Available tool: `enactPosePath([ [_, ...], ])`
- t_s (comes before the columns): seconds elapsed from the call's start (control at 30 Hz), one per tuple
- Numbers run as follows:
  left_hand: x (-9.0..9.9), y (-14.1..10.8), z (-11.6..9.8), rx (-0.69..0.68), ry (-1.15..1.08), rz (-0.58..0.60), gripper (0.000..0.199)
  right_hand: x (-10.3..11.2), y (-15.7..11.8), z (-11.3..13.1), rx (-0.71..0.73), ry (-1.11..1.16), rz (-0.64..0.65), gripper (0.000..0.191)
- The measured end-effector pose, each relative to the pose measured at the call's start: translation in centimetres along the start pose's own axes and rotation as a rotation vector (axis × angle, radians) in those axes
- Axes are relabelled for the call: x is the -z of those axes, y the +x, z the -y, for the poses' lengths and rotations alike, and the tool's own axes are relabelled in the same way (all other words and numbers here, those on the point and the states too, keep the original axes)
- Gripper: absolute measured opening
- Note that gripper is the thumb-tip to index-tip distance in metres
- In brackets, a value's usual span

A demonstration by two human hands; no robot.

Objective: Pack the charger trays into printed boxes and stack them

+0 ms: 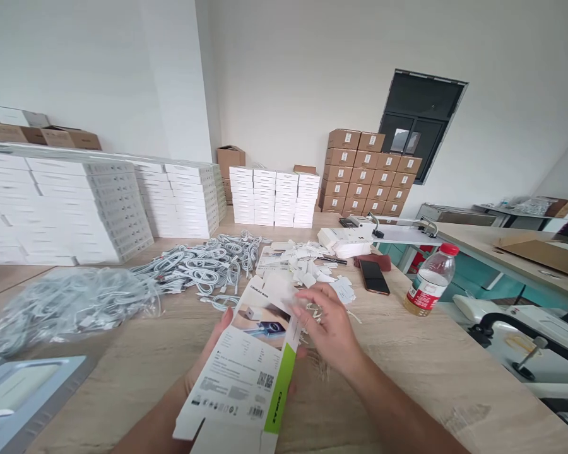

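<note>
White carton (247, 362): is tilting at lower centre; hard squeezing could crease it.
Left hand (204, 356): is gripping it from behind.
Right hand (332, 328): is pinching its right edge; uneven pulling could tear it.

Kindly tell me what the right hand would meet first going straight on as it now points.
The right hand would probably first meet the printed carton, which it seems to touch.

Carton (246, 353), its lower end cut off by the bottom edge and its finest print too small to read; left hand (211, 347), partly hidden behind it; tray (59, 391) and bagged cables (85, 302), both cut off at left.
</note>
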State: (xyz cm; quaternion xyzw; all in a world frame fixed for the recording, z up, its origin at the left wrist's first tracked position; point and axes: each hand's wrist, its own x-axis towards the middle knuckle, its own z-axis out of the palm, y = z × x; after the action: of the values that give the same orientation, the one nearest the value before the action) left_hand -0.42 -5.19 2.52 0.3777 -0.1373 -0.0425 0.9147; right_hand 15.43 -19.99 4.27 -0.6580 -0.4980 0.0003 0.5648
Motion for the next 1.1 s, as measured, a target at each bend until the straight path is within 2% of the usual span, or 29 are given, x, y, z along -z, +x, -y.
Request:
enactPosePath([
  [0.07, -0.5, -0.3, 0.2, 0.051, -0.028, -0.028, 0.090, 0.0, -0.2, 0.7, -0.031, 0.038, 0.110, 0.022],
  [0.17, -1.8, -0.6, 0.5, 0.103, -0.024, -0.136, 0.082, -0.1, 0.0, 1.0, -0.180, 0.271, 0.173, 0.032],
  [0.27, -3.0, -0.6, 0.2, 0.115, -0.006, -0.339, 0.065, -0.1, 0.5, 0.4, -0.298, 0.516, 0.079, 0.037],
  [0.33, -3.5, -0.5, -0.4, 0.082, -0.005, -0.494, 0.055, -0.2, 0.6, 0.0, -0.383, 0.561, 0.024, 0.038],
  [0.37, -3.6, -0.4, -0.8, 0.051, 0.004, -0.567, 0.050, -0.2, 0.6, -0.2, -0.433, 0.565, 0.071, 0.042],
  [0.47, -3.3, -0.1, -1.5, -0.007, 0.116, -0.719, 0.042, -0.4, 0.2, -0.6, -0.522, 0.533, 0.421, 0.051],
  [0.53, -2.8, -0.1, -1.8, -0.038, 0.316, -0.763, 0.041, -0.6, 0.0, -0.8, -0.507, 0.526, 0.505, 0.052],
  [0.63, -2.1, -0.2, -1.9, -0.061, 0.669, -0.814, 0.040, -1.0, -0.3, -1.1, -0.482, 0.572, 0.415, 0.046],
  [0.73, -1.6, -0.1, -1.9, -0.112, 0.841, -0.880, 0.044, -1.4, -0.4, -1.3, -0.486, 0.637, 0.406, 0.046],
  [0.8, -1.6, 0.2, -2.0, -0.219, 0.866, -0.946, 0.059, -1.5, -0.4, -1.4, -0.485, 0.652, 0.408, 0.045],
  [0.87, -1.7, 0.5, -2.0, -0.314, 0.841, -1.043, 0.085, -1.6, -0.3, -1.5, -0.472, 0.608, 0.391, 0.044],
  [0.93, -1.9, 0.7, -2.0, -0.359, 0.816, -1.116, 0.099, -1.6, -0.1, -1.6, -0.455, 0.565, 0.321, 0.045],
  [0.97, -2.0, 0.8, -1.9, -0.369, 0.821, -1.121, 0.100, -1.5, 0.0, -1.7, -0.454, 0.566, 0.266, 0.045],
  [1.03, -2.1, 0.8, -1.7, -0.358, 0.845, -1.058, 0.093, -1.4, 0.2, -2.0, -0.461, 0.627, 0.180, 0.055],
  [1.1, -2.1, 0.8, -1.5, -0.324, 0.849, -0.974, 0.084, -1.2, 0.4, -2.3, -0.456, 0.712, 0.174, 0.071],
])
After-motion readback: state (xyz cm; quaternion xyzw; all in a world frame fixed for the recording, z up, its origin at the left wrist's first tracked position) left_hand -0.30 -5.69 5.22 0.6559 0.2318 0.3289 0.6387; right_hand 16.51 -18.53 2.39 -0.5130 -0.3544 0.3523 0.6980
